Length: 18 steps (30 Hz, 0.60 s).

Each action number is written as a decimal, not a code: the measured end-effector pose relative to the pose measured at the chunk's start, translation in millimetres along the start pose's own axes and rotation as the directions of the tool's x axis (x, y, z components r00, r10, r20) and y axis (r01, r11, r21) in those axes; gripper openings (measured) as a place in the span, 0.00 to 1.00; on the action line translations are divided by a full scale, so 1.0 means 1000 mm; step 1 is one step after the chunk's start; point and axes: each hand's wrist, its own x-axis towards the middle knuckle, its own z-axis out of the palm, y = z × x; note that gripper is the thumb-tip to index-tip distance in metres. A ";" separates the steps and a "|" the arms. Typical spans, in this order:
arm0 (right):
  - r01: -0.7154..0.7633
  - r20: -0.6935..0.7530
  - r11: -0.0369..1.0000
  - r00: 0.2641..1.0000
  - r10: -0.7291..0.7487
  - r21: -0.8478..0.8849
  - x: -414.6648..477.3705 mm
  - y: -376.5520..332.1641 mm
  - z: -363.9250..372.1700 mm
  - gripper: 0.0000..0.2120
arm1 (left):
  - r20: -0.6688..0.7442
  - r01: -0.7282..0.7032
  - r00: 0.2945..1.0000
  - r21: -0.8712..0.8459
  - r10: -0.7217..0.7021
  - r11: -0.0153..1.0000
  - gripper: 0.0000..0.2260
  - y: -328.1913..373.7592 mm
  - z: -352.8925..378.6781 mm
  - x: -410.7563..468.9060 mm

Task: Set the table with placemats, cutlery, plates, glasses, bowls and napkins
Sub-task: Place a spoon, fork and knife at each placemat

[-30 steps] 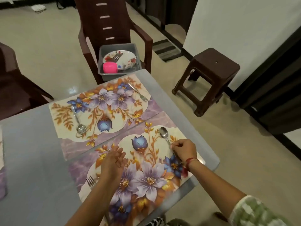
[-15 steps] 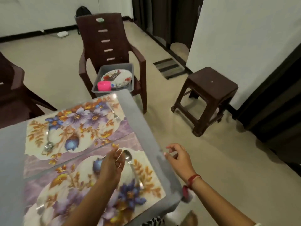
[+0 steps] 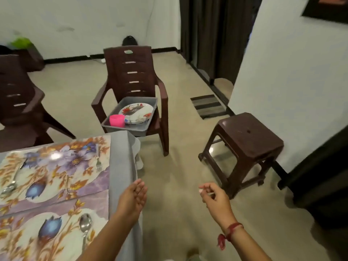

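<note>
Both the left hand [image 3: 132, 196] and the right hand [image 3: 216, 196] have loose, empty fingers beside the grey table [image 3: 120, 166], so they should probably go to the grey plastic tub [image 3: 130, 117] on the brown chair [image 3: 131, 76] and lift the flowered plates [image 3: 136, 112] level.

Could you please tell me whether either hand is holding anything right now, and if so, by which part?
Nothing is held. The left hand is open with fingers extended beside the grey table edge; the right hand is loosely curled over the floor, with no grip on anything.
</note>
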 end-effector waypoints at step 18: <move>0.220 0.421 0.963 0.897 -0.137 -0.155 0.333 -0.085 -0.020 0.04 | -0.174 -0.132 0.979 -0.172 0.102 0.976 0.07 0.094 0.180 0.157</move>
